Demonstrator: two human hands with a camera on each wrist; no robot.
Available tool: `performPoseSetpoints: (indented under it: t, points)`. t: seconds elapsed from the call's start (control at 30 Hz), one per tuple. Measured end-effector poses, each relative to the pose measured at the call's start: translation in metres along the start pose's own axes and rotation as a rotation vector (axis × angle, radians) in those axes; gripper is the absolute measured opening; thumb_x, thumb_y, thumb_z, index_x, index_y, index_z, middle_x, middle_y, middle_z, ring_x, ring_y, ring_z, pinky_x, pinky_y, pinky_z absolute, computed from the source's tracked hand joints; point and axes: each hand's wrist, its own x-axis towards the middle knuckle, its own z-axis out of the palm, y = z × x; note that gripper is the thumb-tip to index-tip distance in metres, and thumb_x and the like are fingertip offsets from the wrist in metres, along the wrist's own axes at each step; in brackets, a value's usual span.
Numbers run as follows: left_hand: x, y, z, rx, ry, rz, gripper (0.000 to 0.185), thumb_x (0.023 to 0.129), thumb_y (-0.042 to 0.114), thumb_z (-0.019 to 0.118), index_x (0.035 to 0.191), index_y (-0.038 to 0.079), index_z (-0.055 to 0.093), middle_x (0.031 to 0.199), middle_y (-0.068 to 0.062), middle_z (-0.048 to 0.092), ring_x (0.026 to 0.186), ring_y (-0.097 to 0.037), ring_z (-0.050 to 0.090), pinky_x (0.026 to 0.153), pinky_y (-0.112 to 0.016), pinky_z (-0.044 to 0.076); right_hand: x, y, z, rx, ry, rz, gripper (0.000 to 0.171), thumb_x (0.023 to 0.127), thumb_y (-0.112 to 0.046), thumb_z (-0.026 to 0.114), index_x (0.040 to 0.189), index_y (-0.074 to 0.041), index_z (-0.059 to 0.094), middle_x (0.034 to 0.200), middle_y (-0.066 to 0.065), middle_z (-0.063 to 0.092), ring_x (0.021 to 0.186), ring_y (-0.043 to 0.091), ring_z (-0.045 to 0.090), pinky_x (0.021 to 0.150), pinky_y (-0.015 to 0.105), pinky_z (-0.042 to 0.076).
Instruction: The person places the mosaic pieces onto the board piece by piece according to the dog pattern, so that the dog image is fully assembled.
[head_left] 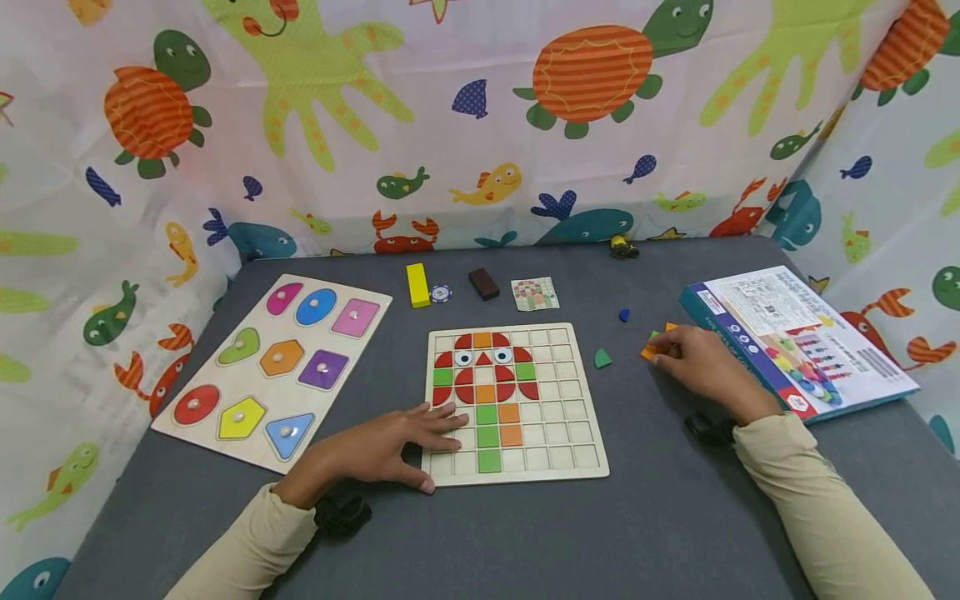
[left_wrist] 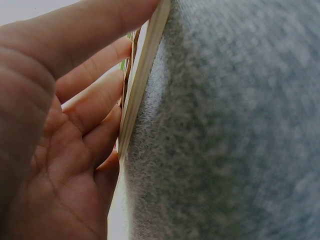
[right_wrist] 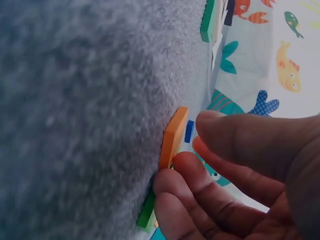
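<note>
My left hand [head_left: 401, 446] rests at the lower left corner of a square wooden grid board [head_left: 592, 442], fingers spread over its left edge and thumb at its front edge. On the board, red, green and orange tiles and two eye tiles form an owl-like figure. In the left wrist view the board's pale edge [left_wrist: 145, 75] stands beside the fingers. My right hand [head_left: 697, 367] is at a small group of loose tiles. In the right wrist view its fingertips touch an orange tile [right_wrist: 174, 137] and a green tile [right_wrist: 146, 210], with the thumb held apart from them.
A shape-knob puzzle board [head_left: 247, 367] lies at the left, a boxed set [head_left: 817, 342] at the right. Behind the grid board are a yellow block [head_left: 417, 285], a poker chip [head_left: 441, 293], a dark brown block [head_left: 483, 284] and a picture card [head_left: 535, 294]. A green piece [head_left: 602, 358] lies right of it.
</note>
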Motion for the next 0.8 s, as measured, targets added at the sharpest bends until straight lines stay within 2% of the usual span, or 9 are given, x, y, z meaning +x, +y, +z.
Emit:
performPoseSetpoints:
  t: [0.1,0.23,0.4,0.57,0.8]
  points:
    - [0.000,0.001,0.000,-0.003,0.001,-0.004,0.061,0.085,0.036,0.076,0.140,0.022,0.055,0.155,0.011,0.030,0.146,-0.014,0.010,0.115,-0.048,0.017,0.005,0.001,0.002,-0.021,-0.004,-0.007,0.023,0.091,-0.005,0.065,0.109,0.008,0.068,0.090,0.013,0.065,0.073,0.021,0.056,0.061,0.035,0.046]
    - [-0.001,0.001,0.000,-0.001,0.003,-0.004,0.061,0.085,0.036,0.076,0.140,0.022,0.055,0.155,0.011,0.030,0.146,-0.013,0.011,0.115,-0.048,0.017,0.010,0.000,0.004,-0.044,-0.010,0.002,0.021,0.090,-0.003,0.065,0.107,0.008,0.069,0.092,0.016,0.066,0.081,0.027,0.060,0.070,0.044,0.050]
    - [-0.002,0.000,0.000,0.005,0.003,-0.002,0.061,0.085,0.036,0.076,0.141,0.023,0.054,0.156,0.011,0.029,0.146,-0.013,0.010,0.115,-0.048,0.017,0.014,-0.003,0.005,-0.030,-0.042,0.035,0.025,0.090,-0.004,0.065,0.111,0.010,0.065,0.098,0.021,0.064,0.088,0.032,0.058,0.078,0.052,0.049]
    - [-0.003,0.000,0.000,0.009,0.005,-0.006,0.061,0.085,0.035,0.076,0.141,0.023,0.054,0.156,0.011,0.028,0.146,-0.013,0.009,0.115,-0.048,0.018,0.015,-0.008,0.008,-0.030,-0.056,0.035,0.026,0.089,-0.004,0.065,0.112,0.009,0.065,0.097,0.018,0.063,0.084,0.029,0.056,0.074,0.047,0.049]
    - [-0.001,0.001,0.000,0.015,0.009,0.000,0.062,0.085,0.036,0.076,0.141,0.022,0.054,0.156,0.009,0.029,0.146,-0.014,0.010,0.115,-0.048,0.017,0.013,-0.027,0.012,0.026,-0.031,-0.010,0.013,0.091,-0.001,0.063,0.102,0.002,0.069,0.089,0.008,0.064,0.078,0.022,0.056,0.068,0.036,0.047]
